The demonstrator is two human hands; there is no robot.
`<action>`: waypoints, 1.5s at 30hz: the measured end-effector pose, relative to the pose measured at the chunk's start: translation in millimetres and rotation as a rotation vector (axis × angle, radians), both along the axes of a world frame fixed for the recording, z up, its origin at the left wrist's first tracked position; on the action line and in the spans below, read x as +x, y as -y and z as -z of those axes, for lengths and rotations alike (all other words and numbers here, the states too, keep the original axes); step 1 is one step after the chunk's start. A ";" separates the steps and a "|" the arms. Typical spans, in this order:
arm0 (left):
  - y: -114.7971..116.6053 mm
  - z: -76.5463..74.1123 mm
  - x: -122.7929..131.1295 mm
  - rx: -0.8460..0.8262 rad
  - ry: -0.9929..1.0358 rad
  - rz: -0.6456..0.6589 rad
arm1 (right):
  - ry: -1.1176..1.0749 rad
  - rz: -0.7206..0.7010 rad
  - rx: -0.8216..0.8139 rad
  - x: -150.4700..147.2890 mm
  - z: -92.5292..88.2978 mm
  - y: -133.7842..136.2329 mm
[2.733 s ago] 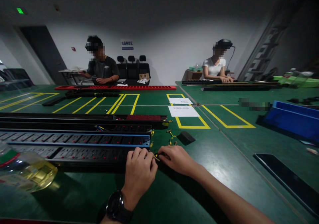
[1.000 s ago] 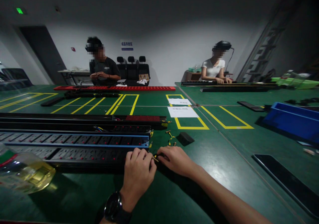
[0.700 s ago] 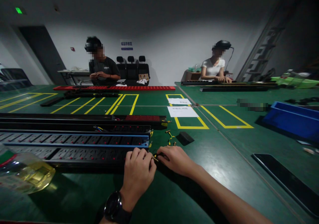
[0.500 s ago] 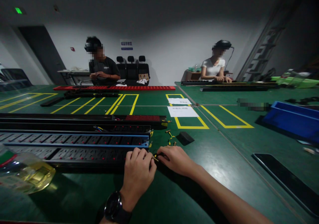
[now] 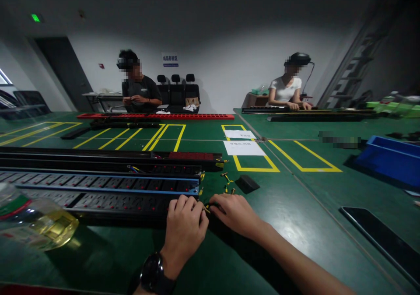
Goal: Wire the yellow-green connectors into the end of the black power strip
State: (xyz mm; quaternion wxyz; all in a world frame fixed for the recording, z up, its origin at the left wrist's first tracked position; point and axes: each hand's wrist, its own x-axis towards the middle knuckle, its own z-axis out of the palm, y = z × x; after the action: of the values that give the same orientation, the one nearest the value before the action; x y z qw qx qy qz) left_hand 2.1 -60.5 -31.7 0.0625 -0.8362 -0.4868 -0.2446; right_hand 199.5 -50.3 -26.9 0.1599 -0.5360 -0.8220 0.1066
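Black watch, left hand curled, right hand angled leftward

The left hand has fingers curled at the right end of the nearest socket strip; the right hand is just beyond that end, a thin yellow piece showing between them. Right of the strip, a black block and phone lie on the worktop.

At left is a bottle; at right, a phone lies flat, with a blue bin beyond the phone.
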 end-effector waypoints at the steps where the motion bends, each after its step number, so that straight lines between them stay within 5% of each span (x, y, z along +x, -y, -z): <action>1: 0.3 0.1 0.2 -0.006 0.001 0.000 | -0.009 0.010 0.009 -0.4 -0.9 1.0; 8: 1.7 -1.2 1.1 -0.038 0.011 -0.008 | -0.006 0.114 0.063 9.2 -4.4 -3.5; 15: 2.8 -3.5 2.2 -0.005 -0.015 -0.020 | 0.113 0.529 0.059 53.7 -19.3 -22.5; 21: 3.2 -5.3 2.6 -0.009 -0.008 -0.039 | 0.131 0.465 0.029 58.2 -18.5 -22.9; 32: 1.7 -3.4 0.5 0.026 0.063 0.012 | 0.147 0.787 0.029 61.8 -33.4 -19.8; 45: -3.3 -0.9 -1.1 0.096 0.057 0.034 | 0.165 0.824 -0.036 69.1 -31.6 -23.6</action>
State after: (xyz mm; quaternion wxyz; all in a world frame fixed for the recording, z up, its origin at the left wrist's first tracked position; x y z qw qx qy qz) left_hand 1.1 -57.2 -30.8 0.0847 -0.8330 -0.4619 -0.2924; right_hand 268.6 -26.7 4.7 0.1133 -0.8295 -0.5469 0.0048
